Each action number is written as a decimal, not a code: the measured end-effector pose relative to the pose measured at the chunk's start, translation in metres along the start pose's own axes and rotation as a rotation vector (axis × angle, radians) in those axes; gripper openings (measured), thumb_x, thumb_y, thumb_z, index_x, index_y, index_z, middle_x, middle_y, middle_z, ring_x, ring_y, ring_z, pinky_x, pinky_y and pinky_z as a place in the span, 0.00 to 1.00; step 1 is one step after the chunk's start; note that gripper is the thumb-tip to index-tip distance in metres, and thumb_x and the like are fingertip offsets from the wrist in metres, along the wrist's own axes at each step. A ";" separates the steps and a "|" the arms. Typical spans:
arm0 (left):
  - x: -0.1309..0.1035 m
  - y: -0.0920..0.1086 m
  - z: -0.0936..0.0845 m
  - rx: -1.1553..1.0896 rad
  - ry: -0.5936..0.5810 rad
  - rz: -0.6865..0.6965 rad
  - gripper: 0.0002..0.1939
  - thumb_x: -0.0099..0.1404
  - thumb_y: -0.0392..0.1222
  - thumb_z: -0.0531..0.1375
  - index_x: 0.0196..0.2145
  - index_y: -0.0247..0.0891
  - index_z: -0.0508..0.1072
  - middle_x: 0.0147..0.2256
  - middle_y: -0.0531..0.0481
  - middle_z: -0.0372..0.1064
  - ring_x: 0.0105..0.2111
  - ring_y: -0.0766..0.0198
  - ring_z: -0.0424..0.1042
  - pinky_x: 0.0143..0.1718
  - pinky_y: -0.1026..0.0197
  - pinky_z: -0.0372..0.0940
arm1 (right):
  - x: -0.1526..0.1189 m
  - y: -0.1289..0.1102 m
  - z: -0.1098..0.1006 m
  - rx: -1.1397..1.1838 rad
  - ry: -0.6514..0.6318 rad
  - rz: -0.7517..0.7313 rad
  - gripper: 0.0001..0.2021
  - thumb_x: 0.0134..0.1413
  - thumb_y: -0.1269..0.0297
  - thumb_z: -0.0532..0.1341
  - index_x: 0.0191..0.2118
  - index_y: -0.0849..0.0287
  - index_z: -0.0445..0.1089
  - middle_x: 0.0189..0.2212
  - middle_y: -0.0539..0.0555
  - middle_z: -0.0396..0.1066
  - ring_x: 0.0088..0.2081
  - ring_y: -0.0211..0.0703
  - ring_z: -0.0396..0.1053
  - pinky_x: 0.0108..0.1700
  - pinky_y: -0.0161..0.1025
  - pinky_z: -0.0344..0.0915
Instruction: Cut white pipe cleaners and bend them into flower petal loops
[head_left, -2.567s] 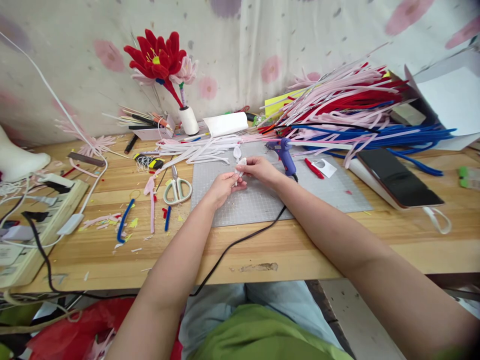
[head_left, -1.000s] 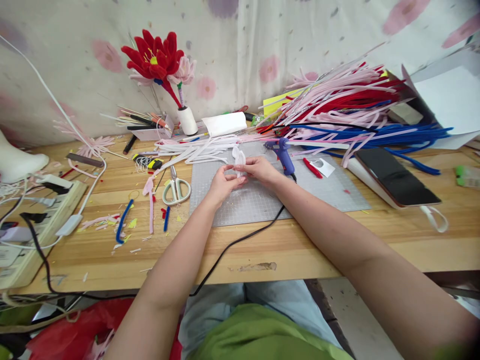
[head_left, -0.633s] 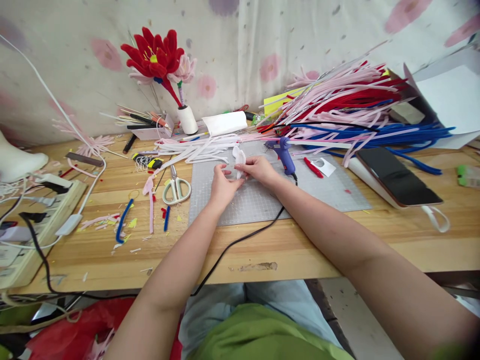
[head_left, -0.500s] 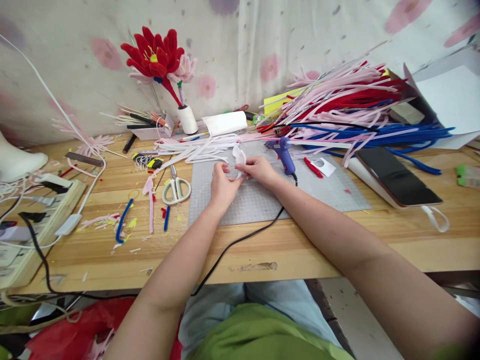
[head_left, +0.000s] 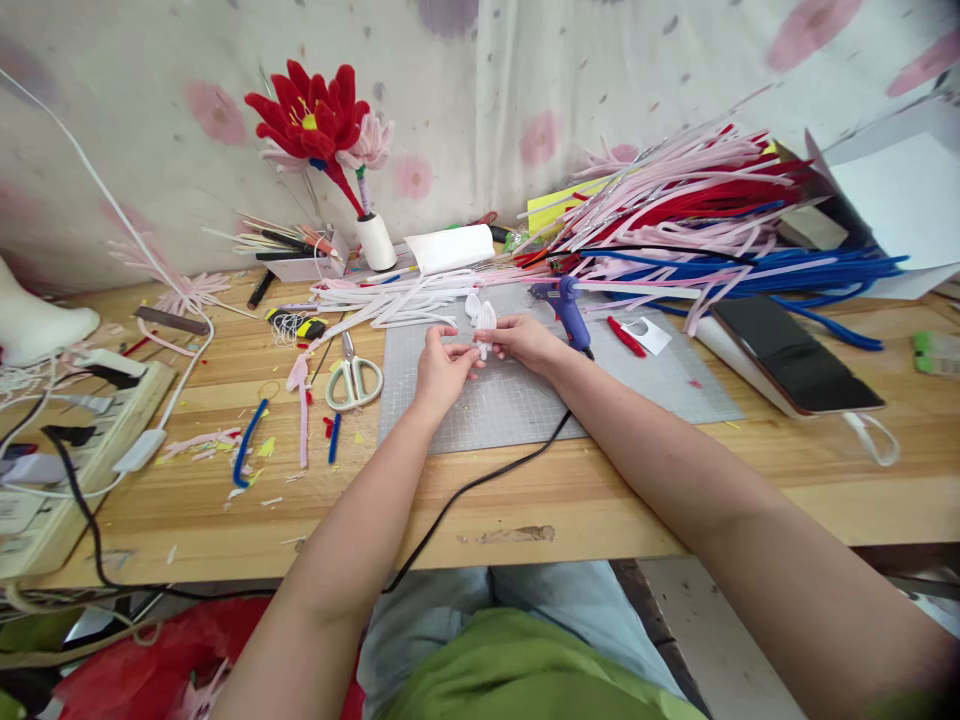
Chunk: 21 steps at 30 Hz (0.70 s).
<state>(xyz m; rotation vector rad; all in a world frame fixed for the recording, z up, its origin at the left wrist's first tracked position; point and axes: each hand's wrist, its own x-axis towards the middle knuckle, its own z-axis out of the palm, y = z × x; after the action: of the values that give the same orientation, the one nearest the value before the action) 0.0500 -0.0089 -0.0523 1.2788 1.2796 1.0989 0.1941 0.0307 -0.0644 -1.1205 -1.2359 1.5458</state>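
A small folded piece of white pipe cleaner (head_left: 486, 316), with looped petal-like shapes, stands upright between my hands above the grey cutting mat (head_left: 495, 415). My right hand (head_left: 523, 342) pinches it from the right side between thumb and fingers. At its lower end, my left hand (head_left: 444, 368) has thumb and fingertips closed on it, with the index finger raised apart. The exact left fingertip contact is partly hidden. Just right of my right hand lies a purple glue gun (head_left: 570, 315). White pipe cleaners (head_left: 405, 300) lie loosely bunched behind my left hand.
Scissors (head_left: 354, 383) and blue pipe cleaner offcuts (head_left: 247, 440) lie left of the mat. A red flower (head_left: 311, 120) stands in a white holder (head_left: 376, 242). Rightward are a phone (head_left: 795, 350), a red pen-like tool (head_left: 626, 337) and piled pipe cleaners (head_left: 690, 200). A black cord (head_left: 480, 482) crosses the table front.
The white piece has turned in my fingers and its loops show more spread. My left hand has shifted slightly, its fingers now lower on the piece.
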 end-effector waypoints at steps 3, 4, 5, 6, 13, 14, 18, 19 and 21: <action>0.000 -0.002 -0.001 0.040 -0.015 0.079 0.19 0.52 0.36 0.62 0.38 0.40 0.56 0.26 0.56 0.71 0.22 0.69 0.71 0.21 0.69 0.62 | 0.000 -0.001 -0.001 0.011 -0.021 0.013 0.15 0.29 0.61 0.72 0.21 0.66 0.69 0.13 0.47 0.62 0.16 0.28 0.56 0.19 0.30 0.52; 0.000 -0.004 -0.002 0.050 -0.025 0.105 0.19 0.52 0.37 0.62 0.38 0.40 0.56 0.26 0.56 0.71 0.22 0.69 0.71 0.21 0.70 0.62 | 0.000 -0.001 -0.001 0.015 -0.027 0.016 0.14 0.29 0.62 0.72 0.20 0.66 0.69 0.12 0.47 0.62 0.16 0.28 0.56 0.19 0.30 0.52; 0.001 -0.005 -0.003 0.049 -0.033 0.124 0.20 0.52 0.37 0.62 0.38 0.40 0.56 0.26 0.56 0.71 0.22 0.69 0.71 0.22 0.69 0.63 | -0.001 -0.002 -0.002 0.022 -0.036 0.021 0.14 0.29 0.62 0.72 0.20 0.66 0.69 0.12 0.47 0.61 0.16 0.28 0.56 0.19 0.30 0.52; 0.001 -0.006 -0.003 0.037 -0.036 0.135 0.20 0.51 0.38 0.63 0.38 0.41 0.56 0.26 0.56 0.71 0.22 0.69 0.71 0.22 0.69 0.63 | -0.001 -0.003 -0.002 0.033 -0.044 0.025 0.14 0.29 0.62 0.72 0.20 0.66 0.69 0.12 0.47 0.61 0.16 0.28 0.56 0.19 0.30 0.51; 0.010 -0.008 -0.006 -0.171 -0.013 0.035 0.29 0.44 0.40 0.68 0.38 0.40 0.55 0.24 0.57 0.71 0.20 0.68 0.71 0.23 0.67 0.65 | -0.006 -0.007 0.000 0.226 -0.144 0.077 0.11 0.30 0.67 0.71 0.22 0.66 0.71 0.16 0.48 0.65 0.18 0.26 0.55 0.20 0.29 0.50; 0.011 -0.009 -0.006 -0.194 0.010 0.016 0.29 0.43 0.40 0.68 0.38 0.39 0.55 0.24 0.57 0.71 0.20 0.68 0.71 0.22 0.67 0.65 | -0.007 -0.008 0.001 0.266 -0.150 0.087 0.11 0.30 0.67 0.71 0.22 0.66 0.71 0.17 0.48 0.66 0.18 0.26 0.55 0.20 0.29 0.50; 0.008 -0.008 0.001 -0.199 0.055 -0.067 0.20 0.47 0.44 0.67 0.33 0.35 0.63 0.24 0.53 0.71 0.21 0.67 0.72 0.20 0.68 0.65 | -0.006 -0.007 0.005 0.352 -0.115 0.085 0.11 0.29 0.67 0.70 0.22 0.65 0.70 0.18 0.48 0.66 0.18 0.25 0.54 0.20 0.29 0.49; 0.006 -0.007 0.003 -0.198 0.040 -0.095 0.16 0.50 0.45 0.65 0.32 0.34 0.65 0.25 0.51 0.71 0.21 0.66 0.73 0.21 0.68 0.65 | -0.005 -0.006 0.007 0.347 -0.096 0.072 0.11 0.29 0.66 0.70 0.22 0.65 0.70 0.17 0.48 0.66 0.18 0.26 0.54 0.20 0.30 0.49; 0.001 -0.003 0.009 -0.229 0.013 -0.146 0.11 0.56 0.43 0.62 0.30 0.32 0.69 0.26 0.48 0.72 0.23 0.66 0.73 0.23 0.67 0.66 | -0.004 -0.005 0.009 0.310 -0.053 0.042 0.12 0.29 0.65 0.70 0.22 0.65 0.70 0.16 0.47 0.65 0.18 0.27 0.56 0.21 0.31 0.50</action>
<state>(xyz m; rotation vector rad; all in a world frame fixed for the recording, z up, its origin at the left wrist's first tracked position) 0.0582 -0.0088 -0.0563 0.9942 1.1992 1.1148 0.1866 0.0253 -0.0584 -0.9129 -0.9689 1.7383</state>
